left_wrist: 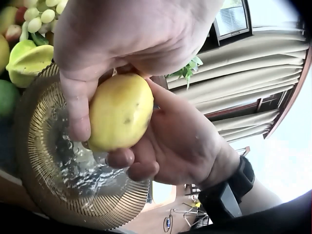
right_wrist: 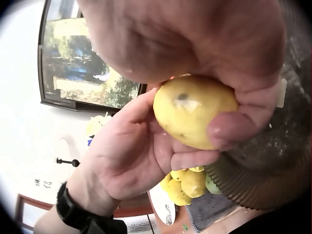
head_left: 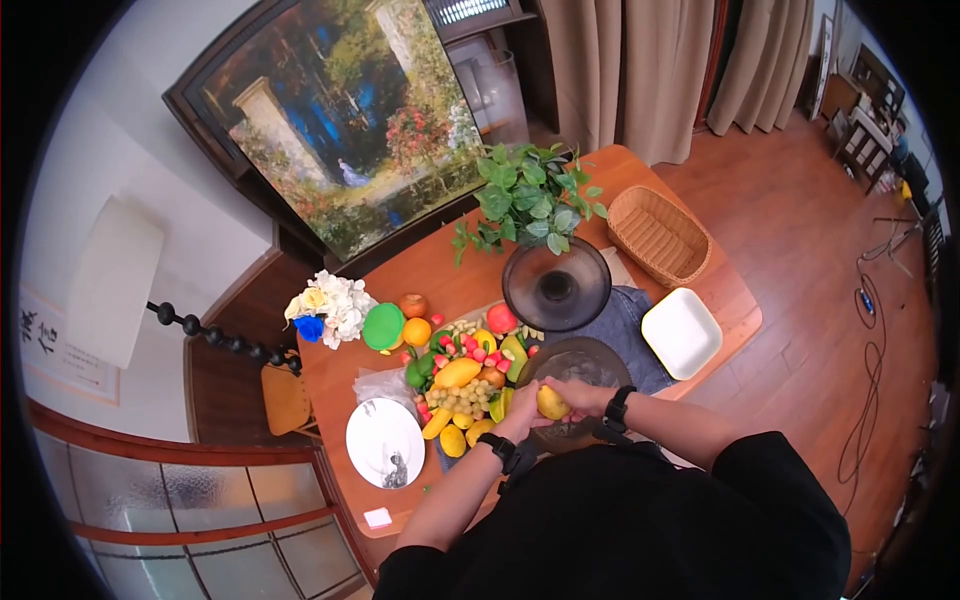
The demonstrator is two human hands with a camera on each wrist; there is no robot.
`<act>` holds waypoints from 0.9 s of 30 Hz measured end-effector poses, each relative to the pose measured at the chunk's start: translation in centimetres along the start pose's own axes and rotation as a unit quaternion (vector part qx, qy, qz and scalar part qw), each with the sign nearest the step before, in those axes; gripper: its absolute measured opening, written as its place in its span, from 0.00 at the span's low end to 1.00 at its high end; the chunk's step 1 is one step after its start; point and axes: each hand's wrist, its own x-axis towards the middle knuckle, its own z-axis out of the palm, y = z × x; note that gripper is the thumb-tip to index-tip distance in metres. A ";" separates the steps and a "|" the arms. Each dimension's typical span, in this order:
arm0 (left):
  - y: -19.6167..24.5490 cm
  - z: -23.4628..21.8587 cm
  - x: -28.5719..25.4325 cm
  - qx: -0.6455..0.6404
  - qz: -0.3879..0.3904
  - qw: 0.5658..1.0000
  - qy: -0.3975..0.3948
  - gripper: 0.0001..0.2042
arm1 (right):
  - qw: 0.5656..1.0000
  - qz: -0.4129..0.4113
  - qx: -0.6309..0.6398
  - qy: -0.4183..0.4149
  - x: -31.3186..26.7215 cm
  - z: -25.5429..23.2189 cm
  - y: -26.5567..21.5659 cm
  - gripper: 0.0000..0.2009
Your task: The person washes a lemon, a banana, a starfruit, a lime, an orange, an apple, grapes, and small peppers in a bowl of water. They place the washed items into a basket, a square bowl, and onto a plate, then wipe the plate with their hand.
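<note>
Both hands hold a smooth yellow oval fruit (left_wrist: 122,113) with a few dark spots, over a ribbed, tinted glass bowl (left_wrist: 36,141) of water. In the head view, my left hand (head_left: 520,413) grips the fruit from the left and my right hand (head_left: 584,397) from the right. The left wrist view shows the left thumb along one side of the fruit and curled right fingers beneath it. Wet skin glistens on the fingers. Beside the bowl lies a pile of fruit, with grapes (head_left: 462,398), a mango (head_left: 458,373) and a star fruit (left_wrist: 30,62).
A white plate (head_left: 380,440) stands at the left. Behind the bowl are a dark glass stand (head_left: 530,300) and a leafy plant (head_left: 530,195). On the right sit a wicker basket (head_left: 660,235) and a white tray (head_left: 683,333). White flowers (head_left: 345,305) stand back left.
</note>
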 end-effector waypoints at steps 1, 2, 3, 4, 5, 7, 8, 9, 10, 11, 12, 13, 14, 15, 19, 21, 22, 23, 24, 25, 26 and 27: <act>-0.1 -0.3 0.1 0.001 0.000 1.000 0.000 0.28 | 0.998 -0.050 -0.035 0.032 -1.0 0.7 -0.4 0.33; -0.2 -0.7 0.2 -0.028 -0.019 0.999 -0.032 0.28 | 0.990 -0.099 -0.071 0.065 -1.6 1.2 -0.7 0.31; -0.4 -1.0 0.4 -0.057 -0.039 0.996 -0.064 0.28 | 0.990 -0.099 -0.071 0.065 -1.5 1.5 -0.8 0.31; -0.1 -0.9 0.0 -0.057 -0.038 0.996 -0.064 0.28 | 0.987 -0.122 -0.070 0.078 -1.4 1.8 -0.8 0.30; 0.1 -0.7 -0.5 -0.051 -0.037 0.994 -0.089 0.29 | 0.983 -0.144 -0.068 0.091 -1.3 1.9 -0.7 0.28; 0.1 -0.9 -0.7 -0.045 -0.035 0.992 -0.115 0.29 | 0.984 -0.148 -0.053 0.077 -1.3 1.5 -0.6 0.27; -0.2 -1.2 -0.3 -0.053 -0.027 0.989 -0.136 0.29 | 0.986 -0.152 -0.038 0.064 -1.3 1.3 -0.5 0.26; -0.5 -1.5 -0.1 -0.060 -0.019 0.986 -0.156 0.28 | 0.985 -0.153 -0.038 0.064 -1.3 1.0 -0.4 0.26; -0.7 -1.6 0.0 -0.058 -0.018 0.986 -0.156 0.28 | 0.992 -0.113 -0.023 0.043 -1.3 0.5 -0.5 0.26; -1.0 -1.6 0.1 -0.045 -0.016 0.989 -0.140 0.27 | 0.997 -0.072 -0.008 0.022 -1.3 0.0 -0.5 0.26; -1.2 -1.6 0.2 -0.031 -0.013 0.992 -0.123 0.26 | 0.997 -0.073 -0.008 0.023 -1.3 -0.4 -0.5 0.26; -1.2 -1.4 0.2 -0.031 -0.012 0.992 -0.123 0.26 | 0.995 -0.054 -0.043 0.071 -1.2 -0.9 -0.5 0.25; -1.2 -1.1 0.1 0.003 -0.010 0.996 -0.087 0.26 | 0.989 -0.034 -0.078 0.119 -0.9 -1.6 -0.1 0.23; -1.3 -0.9 0.0 0.036 -0.008 0.998 -0.050 0.26 | 0.989 -0.034 -0.079 0.119 -0.3 -2.4 0.3 0.23; -2.2 -0.9 1.0 0.072 0.052 0.996 -0.009 0.26 | 0.850 -0.090 -0.397 0.335 4.5 -6.1 4.2 0.18; -2.9 -1.2 2.0 0.174 0.086 0.981 0.020 0.27 | 0.814 -0.114 -0.404 0.402 4.5 -6.3 4.7 0.17; -3.0 -1.2 2.3 0.175 0.086 0.981 0.020 0.27 | 0.900 -0.109 -0.262 0.332 3.7 -6.0 4.0 0.14; -3.1 -1.1 2.6 0.153 0.082 0.984 0.043 0.27 | 0.956 -0.101 -0.111 0.250 2.7 -5.5 3.3 0.13; -3.3 -1.0 2.7 0.131 0.077 0.986 0.066 0.27 | 0.957 -0.100 -0.112 0.250 1.5 -4.7 2.3 0.13; -3.1 -1.0 2.7 0.131 0.076 0.986 0.066 0.27 | 0.976 -0.131 0.000 0.172 0.2 -3.5 1.2 0.12; -2.6 -0.9 2.6 0.068 0.034 0.996 0.049 0.27 | 0.976 -0.159 0.113 0.092 -0.8 -2.8 0.4 0.13; -2.2 -0.8 2.3 0.005 -0.007 0.999 0.031 0.27 | 0.983 -0.158 0.072 0.057 -1.5 -2.5 -0.2 0.17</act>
